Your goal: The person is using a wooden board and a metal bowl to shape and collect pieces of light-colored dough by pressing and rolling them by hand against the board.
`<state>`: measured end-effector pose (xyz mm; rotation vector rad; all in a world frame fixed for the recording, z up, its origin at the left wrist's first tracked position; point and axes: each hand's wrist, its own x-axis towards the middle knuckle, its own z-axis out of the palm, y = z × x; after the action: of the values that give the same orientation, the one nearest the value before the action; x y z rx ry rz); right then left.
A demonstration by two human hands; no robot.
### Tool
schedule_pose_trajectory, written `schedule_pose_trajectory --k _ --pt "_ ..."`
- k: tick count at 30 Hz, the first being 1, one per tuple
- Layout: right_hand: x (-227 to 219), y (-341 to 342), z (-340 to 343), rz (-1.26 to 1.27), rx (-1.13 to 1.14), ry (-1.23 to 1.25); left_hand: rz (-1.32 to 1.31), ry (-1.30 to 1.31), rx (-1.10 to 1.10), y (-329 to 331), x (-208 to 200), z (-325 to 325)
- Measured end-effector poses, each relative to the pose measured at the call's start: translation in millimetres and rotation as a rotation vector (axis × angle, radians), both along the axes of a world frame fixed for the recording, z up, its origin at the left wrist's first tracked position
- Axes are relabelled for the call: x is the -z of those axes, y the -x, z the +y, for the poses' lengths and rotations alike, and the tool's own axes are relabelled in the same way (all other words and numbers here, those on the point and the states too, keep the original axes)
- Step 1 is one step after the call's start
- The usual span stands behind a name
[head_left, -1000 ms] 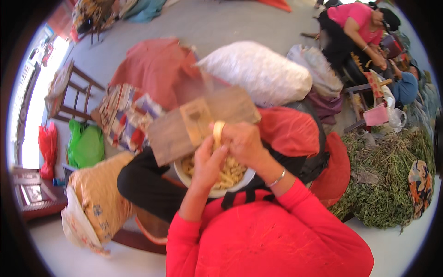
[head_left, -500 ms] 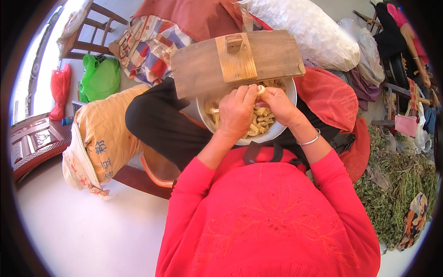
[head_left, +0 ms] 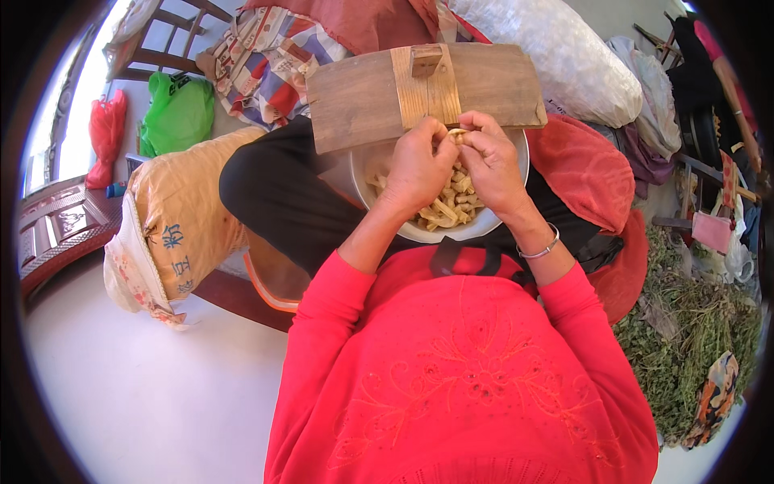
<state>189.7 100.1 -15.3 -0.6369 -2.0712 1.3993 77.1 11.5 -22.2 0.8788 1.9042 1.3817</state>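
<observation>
My left hand [head_left: 418, 168] and my right hand [head_left: 493, 165] meet over a pale metal basin [head_left: 477, 229] between my legs. Their fingertips pinch a small pale-yellow piece [head_left: 456, 133], mostly covered by the fingers; its exact kind I cannot make out. Beneath them, the basin holds many similar chunky, pale-yellow pieces [head_left: 453, 203]. A brown wooden board [head_left: 351, 98], with a lighter strip and a small raised block [head_left: 425, 60], lies across the basin's far side, just beyond my fingers.
At left stand a tan sack [head_left: 189, 210], a green plastic bag [head_left: 179, 117] and a red bag [head_left: 106, 137]. A white sack [head_left: 556, 56] lies behind the board. Red cloth [head_left: 584, 173] and dried plants [head_left: 685, 323] are at right. Another person's arm [head_left: 732, 89] shows far right.
My fingers have shifted on the small piece, the right hand's now raised and bent over it. The view has moved slightly; board and basin appear a little farther right and higher.
</observation>
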Motion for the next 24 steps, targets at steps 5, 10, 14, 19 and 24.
schedule_pose_trajectory --k 5,10,14,19,24 --pt "-9.7 1.5 0.2 0.163 0.067 0.174 -0.763 -0.096 -0.064 -5.6 2.5 -12.6" --pt "6.4 1.3 9.3 0.219 0.081 0.398 -0.070 -0.175 0.019 -1.1 11.4 -53.5" --pt "-2.3 -6.4 24.9 0.069 0.014 0.492 0.615 -0.087 0.090 14.1 -5.0 -61.7" --pt "-39.8 1.3 48.3 -0.084 -0.208 -0.089 0.911 -0.180 0.239 22.8 -23.0 -42.4" --pt "-85.8 -7.2 31.5 -0.290 -0.036 -0.310 0.922 -0.341 0.164 20.4 -28.6 -21.9"
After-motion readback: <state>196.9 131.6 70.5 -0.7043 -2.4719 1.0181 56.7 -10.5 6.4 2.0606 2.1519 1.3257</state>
